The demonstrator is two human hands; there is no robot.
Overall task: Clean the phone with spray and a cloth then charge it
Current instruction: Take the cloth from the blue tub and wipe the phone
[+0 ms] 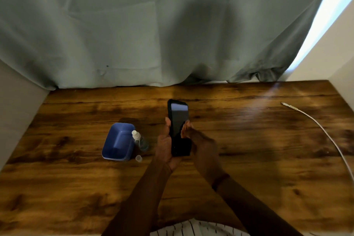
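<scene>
The phone (179, 120) is held up above the middle of the desk (249, 168), upright with its dark screen toward the person and a pale reflection across its top. The left hand (164, 145) grips it from the left and underneath: the lower end sits in the palm and the thumb lies along the left edge. The right hand (203, 149) reaches in from the right, its fingertips (185, 127) bunched together against the screen near the right edge. Whether they pinch anything there I cannot tell.

Just left of the left hand a small clear spray bottle (140, 141) with a white nozzle stands on the desk, touching or nearly touching a blue plastic tub (118, 142) on its left. A small clear cap (138, 158) lies on the near side of the bottle.

Well apart on the right, a white charging cable (325, 134) curves along the desk, its plug (285, 104) at the far end.

A grey-green curtain (134, 25) hangs behind the far edge of the desk.
</scene>
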